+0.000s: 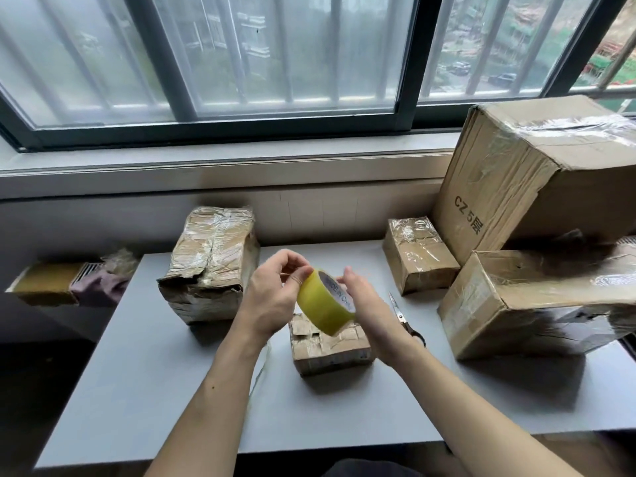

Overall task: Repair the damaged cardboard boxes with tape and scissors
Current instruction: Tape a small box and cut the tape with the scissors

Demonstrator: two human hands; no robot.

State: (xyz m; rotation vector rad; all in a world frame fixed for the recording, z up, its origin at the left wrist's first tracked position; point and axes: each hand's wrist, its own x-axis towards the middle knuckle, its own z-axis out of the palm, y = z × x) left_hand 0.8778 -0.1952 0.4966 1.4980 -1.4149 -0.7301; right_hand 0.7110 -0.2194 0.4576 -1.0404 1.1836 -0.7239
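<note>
Because the person sits at the gray table, the boxes are spread around the edges and the middle is left for work. The biggest box leans at 2 o'clock, on top of a wide box at 3 o'clock. A crumpled tall box stands at 10 o'clock. A small taped box sits at 1 o'clock. The little box in the middle, just under the hands, looks like the one being fixed now, since it is nearest.

Both hands hold the yellow tape roll up in the air above that little box. The left hand curls around the roll's far side, and its fingers look bent in at the top edge, maybe hunting for the loose end. The right hand pinches the roll's near rim with its fingertips. The roll's hole faces up toward 1 o'clock, so its short middle line tilts that way.

The scissors lie flat at 3 o'clock, just beside the right wrist, tips pointing away toward 12 o'clock, handles near for a quick grab.
</note>
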